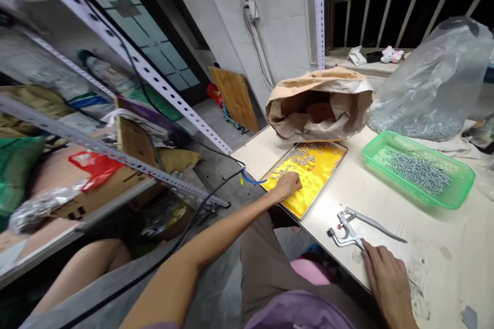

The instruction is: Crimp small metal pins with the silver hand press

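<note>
Two hands at a worktop, one on a yellow tray and one at a metal hand tool.

The left hand [287,185] rests on the near left part of the yellow tray [320,180], fingers curled together over the small metal pieces [301,157] scattered toward the tray's 12 o'clock end; whether it pinches one I cannot tell. The right hand [388,277] lies flat on the worktop [386,205], fingers loosely together, fingertips touching the handle end of the metal hand tool [353,229] at its 11 o'clock. At 1 o'clock from the tool sits a green basket [455,195] holding more metal pieces. Behind the tray, at 12 o'clock, a brown paper bag [320,103] lies open; a clear plastic bag [436,77] stands at its 3 o'clock.
</note>
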Motion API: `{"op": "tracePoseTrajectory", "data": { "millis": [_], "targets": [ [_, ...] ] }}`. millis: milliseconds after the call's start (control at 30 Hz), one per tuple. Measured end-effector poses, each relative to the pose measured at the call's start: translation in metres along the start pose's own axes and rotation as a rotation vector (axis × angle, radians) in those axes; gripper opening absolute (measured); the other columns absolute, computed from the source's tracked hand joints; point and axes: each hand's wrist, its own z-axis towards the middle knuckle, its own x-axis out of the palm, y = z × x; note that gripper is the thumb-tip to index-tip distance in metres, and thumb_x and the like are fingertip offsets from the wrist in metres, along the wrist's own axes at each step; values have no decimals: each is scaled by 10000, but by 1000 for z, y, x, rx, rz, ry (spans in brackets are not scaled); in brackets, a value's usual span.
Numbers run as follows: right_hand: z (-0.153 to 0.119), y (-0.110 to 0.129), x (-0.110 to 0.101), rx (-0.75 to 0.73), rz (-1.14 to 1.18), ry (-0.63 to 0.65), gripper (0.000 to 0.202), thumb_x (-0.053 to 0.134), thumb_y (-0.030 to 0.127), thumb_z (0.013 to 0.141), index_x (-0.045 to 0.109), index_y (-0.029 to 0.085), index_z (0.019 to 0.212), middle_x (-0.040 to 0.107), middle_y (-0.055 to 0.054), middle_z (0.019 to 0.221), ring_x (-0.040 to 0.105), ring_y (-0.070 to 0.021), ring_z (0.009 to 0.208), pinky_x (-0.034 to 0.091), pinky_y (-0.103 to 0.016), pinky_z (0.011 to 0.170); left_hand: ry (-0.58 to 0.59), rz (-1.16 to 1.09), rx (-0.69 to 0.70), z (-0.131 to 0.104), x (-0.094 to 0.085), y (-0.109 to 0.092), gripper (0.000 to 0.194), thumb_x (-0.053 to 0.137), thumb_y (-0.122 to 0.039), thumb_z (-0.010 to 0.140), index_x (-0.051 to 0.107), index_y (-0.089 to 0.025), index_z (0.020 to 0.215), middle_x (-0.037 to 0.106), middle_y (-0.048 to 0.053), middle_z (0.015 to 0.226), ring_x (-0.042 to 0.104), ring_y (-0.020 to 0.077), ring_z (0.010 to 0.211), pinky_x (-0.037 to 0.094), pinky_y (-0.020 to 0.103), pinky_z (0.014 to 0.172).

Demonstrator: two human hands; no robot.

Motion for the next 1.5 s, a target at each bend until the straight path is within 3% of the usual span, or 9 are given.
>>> {"op": "tracePoseTrajectory", "data": {
  "millis": [200, 333, 467, 567, 700, 933, 1033, 1267, 1500],
  "targets": [
    [3, 3, -10, 44, 36, 83, 316, 303, 233, 974, 577, 165, 1117, 516, -35, 721, 493, -161, 669, 319, -294, 630, -22, -12, 47, -5, 8, 10, 145, 515, -118, 783, 658, -111, 798, 664, 83, 857, 603, 184, 837, 430, 248, 727],
    [5, -4, -16, 25, 27, 140, 329, 290, 189, 967, 563, 169, 1149, 521, -45, 759, 478, -167, 699, 329, -291, 651, -40, -120, 82, -18, 12, 0, 151, 502, -133, 791, 653, -122, 790, 662, 62, 809, 609, 163, 772, 441, 233, 692],
    [11, -15, -24, 44, 3, 248, 341, 341, 102, 920, 568, 210, 1151, 530, -50, 798, 462, -175, 729, 328, -295, 666, 256, -700, 23, -45, 29, -33, 159, 589, -256, 761, 649, -120, 817, 572, -17, 561, 523, 95, 492, 422, 195, 506],
    [15, -18, -28, 42, -12, 283, 332, 398, 80, 890, 573, 207, 1143, 521, -44, 795, 447, -175, 731, 318, -293, 660, 393, -901, -24, -62, 47, -60, 224, 652, -314, 715, 652, -111, 809, 537, -32, 545, 464, 64, 459, 365, 159, 427],
    [17, -16, -29, 50, -24, 316, 329, 423, 67, 873, 576, 195, 1134, 521, -46, 802, 432, -178, 730, 314, -296, 658, 387, -892, -88, -69, 64, -80, 200, 651, -301, 717, 658, -114, 787, 509, -47, 531, 402, 42, 439, 274, 144, 387],
    [15, -13, -28, 74, 6, 304, 369, 419, 33, 848, 572, 190, 1145, 516, -59, 830, 430, -184, 754, 316, -298, 659, 344, -759, -95, -66, 78, -81, 295, 654, -393, 714, 689, -109, 786, 550, -24, 533, 421, 68, 460, 289, 184, 436],
    [15, -14, -27, 74, 1, 303, 375, 408, 29, 847, 569, 194, 1143, 519, -62, 834, 428, -187, 758, 318, -301, 664, 345, -713, -91, -66, 79, -81, 324, 655, -422, 710, 701, -113, 797, 557, -18, 528, 437, 80, 474, 292, 191, 446],
    [15, -13, -27, 72, 10, 294, 361, 426, 19, 837, 569, 176, 1129, 528, -62, 829, 427, -188, 750, 314, -301, 671, 398, -732, -125, -66, 75, -84, 264, 655, -370, 709, 679, -108, 734, 421, -76, 443, 311, 50, 399, 223, 195, 411],
    [16, -10, -26, 75, -31, 276, 344, 422, -4, 823, 583, 172, 1071, 531, -54, 800, 426, -190, 744, 302, -311, 686, 410, -644, -80, -68, 66, -85, 202, 614, -302, 730, 651, -105, 700, 409, -78, 429, 347, 57, 393, 246, 190, 411]
  ]
}}
